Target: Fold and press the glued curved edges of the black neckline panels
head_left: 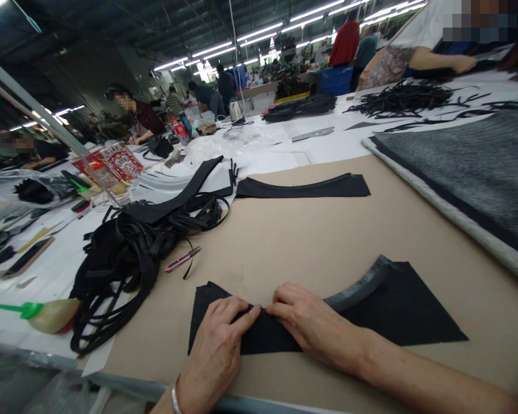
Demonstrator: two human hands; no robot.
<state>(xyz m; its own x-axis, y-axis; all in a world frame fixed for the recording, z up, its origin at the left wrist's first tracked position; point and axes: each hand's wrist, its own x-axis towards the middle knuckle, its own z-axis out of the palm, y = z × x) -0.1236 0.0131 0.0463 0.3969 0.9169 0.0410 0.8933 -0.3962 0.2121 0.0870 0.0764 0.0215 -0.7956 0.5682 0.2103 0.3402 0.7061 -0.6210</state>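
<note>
A black fabric piece [397, 310] with a curved upper edge lies flat on the brown board near the front. Along the right part of its curve runs a greyish strip [362, 287]. My left hand [222, 339], with a bracelet at the wrist, presses on the left part of the fabric, thumb and fingers closed at the curved edge. Just right of it, my right hand [304, 319] pinches the same edge, its fingertips almost touching my left thumb. Farther back on the board rests a similar black piece [304, 188].
Left of the board are tangled black strips [125, 253], pink thread snips [182, 259] and a bulb bottle with a green nozzle [52, 315]. Thick grey fabric [466, 167] covers the right side. A person's arm [440, 60] is at the back right.
</note>
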